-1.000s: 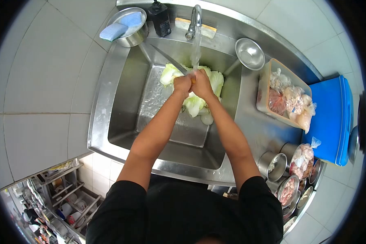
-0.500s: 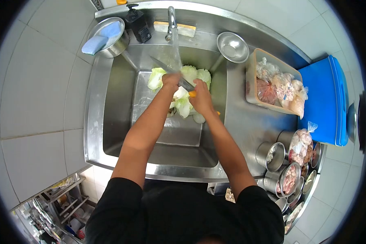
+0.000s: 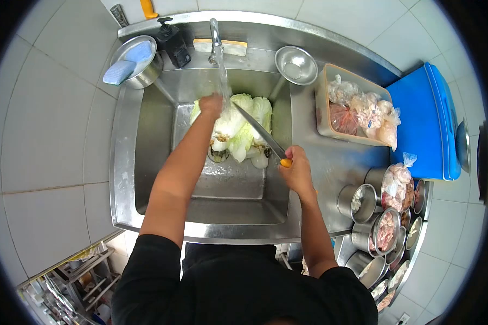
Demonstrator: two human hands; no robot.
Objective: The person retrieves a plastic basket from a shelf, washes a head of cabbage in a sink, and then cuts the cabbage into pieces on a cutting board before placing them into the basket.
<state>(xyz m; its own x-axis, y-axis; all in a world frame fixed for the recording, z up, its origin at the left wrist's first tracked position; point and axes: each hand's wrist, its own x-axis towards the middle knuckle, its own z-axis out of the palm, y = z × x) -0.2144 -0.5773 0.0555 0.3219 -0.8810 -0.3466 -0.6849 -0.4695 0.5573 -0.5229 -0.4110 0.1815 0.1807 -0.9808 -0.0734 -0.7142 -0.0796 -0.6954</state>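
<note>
My right hand [image 3: 296, 172] grips the orange handle of a long knife [image 3: 261, 131] near the sink's right edge, its blade pointing up and left over pale green cabbages [image 3: 238, 127]. My left hand [image 3: 212, 104] is under the running water below the faucet [image 3: 216, 40], at the upper left of the cabbages. Its fingers are blurred, and I cannot make out whether it holds anything. The cabbages lie in the upper part of the steel sink [image 3: 228, 211], partly hidden by my left forearm.
A pot with blue sponges [image 3: 140, 52] and a black soap bottle [image 3: 174, 44] stand behind left. At right are a steel bowl [image 3: 296, 65], a tub of bagged meat [image 3: 324, 116], a blue cooler [image 3: 417, 124] and several pots of food [image 3: 358, 203].
My right hand has moved right and down with the knife, away from the cabbages. My left hand has come off the blade and moved slightly left. The whole view has shifted a little.
</note>
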